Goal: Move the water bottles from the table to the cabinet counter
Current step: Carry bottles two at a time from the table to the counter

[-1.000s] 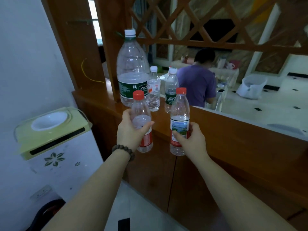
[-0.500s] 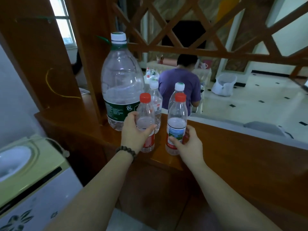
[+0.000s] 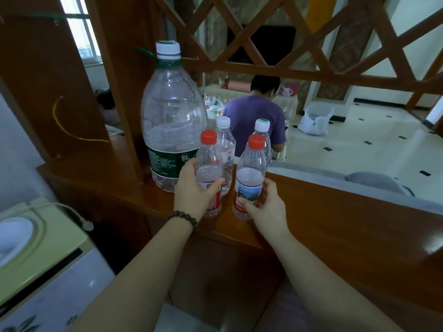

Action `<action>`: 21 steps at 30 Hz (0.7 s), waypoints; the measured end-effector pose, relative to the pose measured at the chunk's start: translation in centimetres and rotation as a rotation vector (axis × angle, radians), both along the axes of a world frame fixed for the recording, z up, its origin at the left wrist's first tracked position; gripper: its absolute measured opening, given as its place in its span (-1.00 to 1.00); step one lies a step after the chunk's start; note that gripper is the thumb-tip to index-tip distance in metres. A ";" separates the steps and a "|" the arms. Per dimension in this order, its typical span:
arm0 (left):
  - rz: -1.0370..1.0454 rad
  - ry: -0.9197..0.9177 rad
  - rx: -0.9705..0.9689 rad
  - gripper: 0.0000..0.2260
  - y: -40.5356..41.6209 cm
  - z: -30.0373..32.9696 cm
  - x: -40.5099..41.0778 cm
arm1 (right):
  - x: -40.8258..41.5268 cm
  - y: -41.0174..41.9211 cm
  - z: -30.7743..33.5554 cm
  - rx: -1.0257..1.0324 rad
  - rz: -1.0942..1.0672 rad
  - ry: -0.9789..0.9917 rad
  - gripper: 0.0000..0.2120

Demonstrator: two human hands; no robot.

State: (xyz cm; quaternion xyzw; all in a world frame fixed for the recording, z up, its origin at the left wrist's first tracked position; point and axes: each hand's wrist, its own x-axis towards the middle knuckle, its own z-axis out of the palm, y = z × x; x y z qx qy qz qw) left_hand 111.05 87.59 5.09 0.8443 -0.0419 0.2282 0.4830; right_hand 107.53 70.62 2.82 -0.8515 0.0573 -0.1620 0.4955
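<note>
My left hand (image 3: 195, 191) grips a red-capped water bottle (image 3: 209, 161) that stands on the wooden cabinet counter (image 3: 335, 212). My right hand (image 3: 265, 207) holds a second red-capped bottle (image 3: 250, 173) with a blue and red label, its base resting near the counter's front edge. Behind them stand two white-capped small bottles (image 3: 225, 140) (image 3: 263, 130) and a large clear 6L bottle (image 3: 171, 121) with a green label.
A wooden post (image 3: 115, 80) and lattice screen (image 3: 299, 44) rise above the counter. A pale green water dispenser (image 3: 36, 248) sits low on the left. Beyond the counter a person in a purple shirt (image 3: 254, 121) sits at a table (image 3: 290, 101) holding more bottles.
Both hands have carried the red-capped bottles forward and lowered them onto the counter in front of the other bottles. The view has moved closer to the cabinet.
</note>
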 end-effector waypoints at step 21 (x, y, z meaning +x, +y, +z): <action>0.071 0.020 0.028 -0.11 1.5 0.2 -1.1 | -0.8 0.8 0.4 -0.082 0.030 -0.016 -0.24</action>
